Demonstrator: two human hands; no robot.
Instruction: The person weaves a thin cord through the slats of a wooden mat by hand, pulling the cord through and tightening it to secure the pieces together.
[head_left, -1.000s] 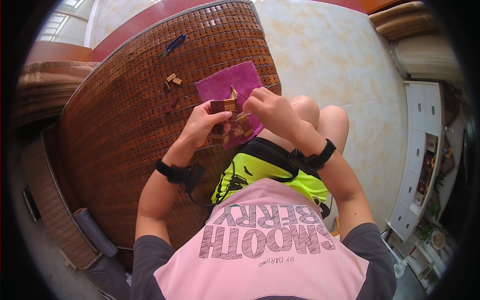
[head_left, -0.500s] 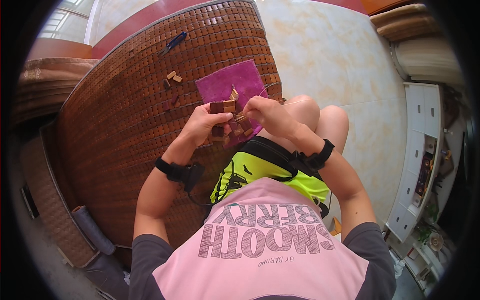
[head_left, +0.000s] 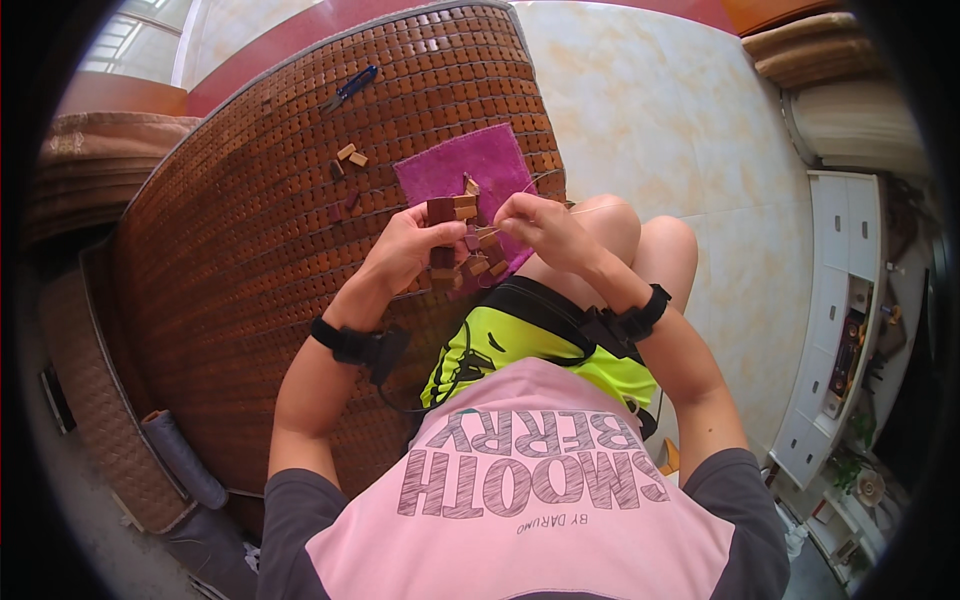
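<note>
My left hand (head_left: 415, 243) is closed on a string of small wooden tiles (head_left: 441, 211), dark brown and light tan, with more of its pieces hanging below the thumb. To the right of it, my right hand (head_left: 540, 225) is closed in a pinch on a thin pale thread (head_left: 590, 208), which trails off over my knee. The fingertips are too small in view to show whether a needle is there. Beneath the hands lies a magenta cloth (head_left: 480, 158), partly covered by the tiles.
A mat of brown wooden tiles (head_left: 250, 230) covers the seat to my left. Several loose tiles (head_left: 358, 159) and blue-handled thread snips (head_left: 357, 82) lie on it. Pale tiled floor (head_left: 650, 110) extends to the right, with a white cabinet (head_left: 830, 300) beyond.
The tiles in my left hand have shifted slightly right and turned a little. My right hand stays pinched on the thread, moved slightly.
</note>
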